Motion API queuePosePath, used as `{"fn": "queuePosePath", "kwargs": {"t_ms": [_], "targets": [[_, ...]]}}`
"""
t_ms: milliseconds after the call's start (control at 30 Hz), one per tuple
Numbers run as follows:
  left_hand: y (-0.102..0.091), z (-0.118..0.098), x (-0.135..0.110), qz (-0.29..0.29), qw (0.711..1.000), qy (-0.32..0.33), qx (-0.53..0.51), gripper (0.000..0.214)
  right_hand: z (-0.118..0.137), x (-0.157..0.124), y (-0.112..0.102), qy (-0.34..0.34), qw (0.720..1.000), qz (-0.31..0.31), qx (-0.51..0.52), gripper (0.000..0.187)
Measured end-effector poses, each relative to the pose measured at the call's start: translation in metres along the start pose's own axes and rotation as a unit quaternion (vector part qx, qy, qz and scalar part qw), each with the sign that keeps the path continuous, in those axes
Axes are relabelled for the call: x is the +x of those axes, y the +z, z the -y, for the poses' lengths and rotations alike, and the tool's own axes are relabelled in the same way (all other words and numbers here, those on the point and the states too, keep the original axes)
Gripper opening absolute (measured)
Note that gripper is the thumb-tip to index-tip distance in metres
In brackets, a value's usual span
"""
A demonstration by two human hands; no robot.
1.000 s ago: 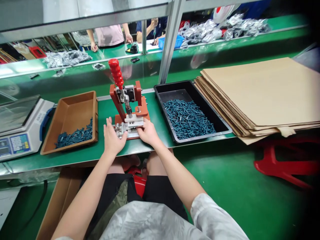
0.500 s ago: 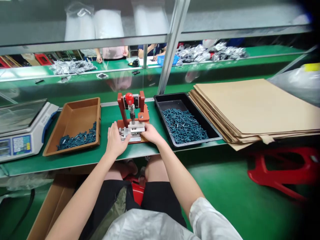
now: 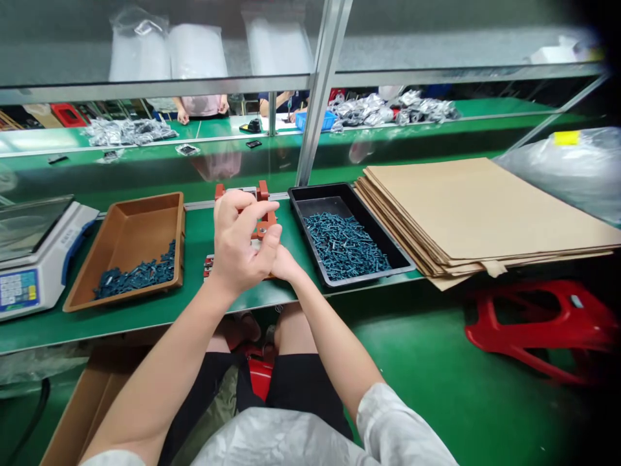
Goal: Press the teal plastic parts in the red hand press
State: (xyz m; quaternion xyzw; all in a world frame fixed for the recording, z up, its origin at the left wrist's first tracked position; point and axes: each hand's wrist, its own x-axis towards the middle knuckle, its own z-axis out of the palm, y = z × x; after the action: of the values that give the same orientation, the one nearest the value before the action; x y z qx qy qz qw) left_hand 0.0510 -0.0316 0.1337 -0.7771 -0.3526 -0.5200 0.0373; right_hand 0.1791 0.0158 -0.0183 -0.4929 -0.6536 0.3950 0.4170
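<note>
**View:** head, looking forward and down at a green workbench (image 3: 145, 320).
**Left hand (image 3: 240, 249):** raised in front of the press; left fingers (image 3: 247, 210) curled in, partly closed, thumb close by; cannot tell if they pinch a small part.
**Right hand (image 3: 286, 264):** low at the press front, partly behind the left hand; its fingers are hidden, so grip cannot be told.
**Press:** red toggle press (image 3: 263, 191) on the bench, between the trays; its middle is hidden behind the left hand.
**Left of press:** brown plastic tray (image 3: 130, 226) with a low pile of dark teal plastic parts (image 3: 136, 278).
**Right of press:** black plastic tray (image 3: 320, 207) with a larger heap of teal parts (image 3: 344, 246).
**Further out:** digital weighing scale (image 3: 29, 259), stacked cardboard sheets (image 3: 460, 207), red plastic stool (image 3: 538, 317), co-worker (image 3: 200, 105) at the far bench.
</note>
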Motion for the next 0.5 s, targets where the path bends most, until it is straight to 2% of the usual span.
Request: {"fn": "queuePosePath", "kwargs": {"t_ms": [67, 133, 200, 333, 433, 500], "targets": [[0.004, 0.005, -0.005, -0.003, 1.0, 0.013, 0.015, 0.032, -0.002, 0.0, -0.001, 0.004, 1.0, -0.001, -0.024, 0.037], [0.007, 0.014, 0.002, 0.006, 0.999, 0.026, 0.028, 0.032, -0.004, 0.0, 0.0, 0.012, 0.999, -0.003, -0.042, 0.035], [0.011, 0.028, 0.019, 0.012, 0.999, 0.033, 0.036, 0.038, -0.008, 0.001, 0.001, 0.014, 0.999, -0.008, -0.052, 0.032], [0.025, 0.064, 0.069, 0.016, 0.999, 0.037, 0.007, 0.058, -0.013, -0.002, 0.007, 0.003, 0.997, -0.031, -0.075, 0.023], [0.03, 0.078, 0.09, 0.035, 0.998, 0.041, -0.016, 0.066, -0.015, -0.01, 0.013, -0.076, 0.99, -0.065, -0.102, 0.028], [0.026, 0.078, 0.083, 0.04, 0.999, 0.028, -0.024, 0.074, -0.016, -0.016, 0.017, -0.146, 0.98, -0.073, -0.111, 0.034]]}}
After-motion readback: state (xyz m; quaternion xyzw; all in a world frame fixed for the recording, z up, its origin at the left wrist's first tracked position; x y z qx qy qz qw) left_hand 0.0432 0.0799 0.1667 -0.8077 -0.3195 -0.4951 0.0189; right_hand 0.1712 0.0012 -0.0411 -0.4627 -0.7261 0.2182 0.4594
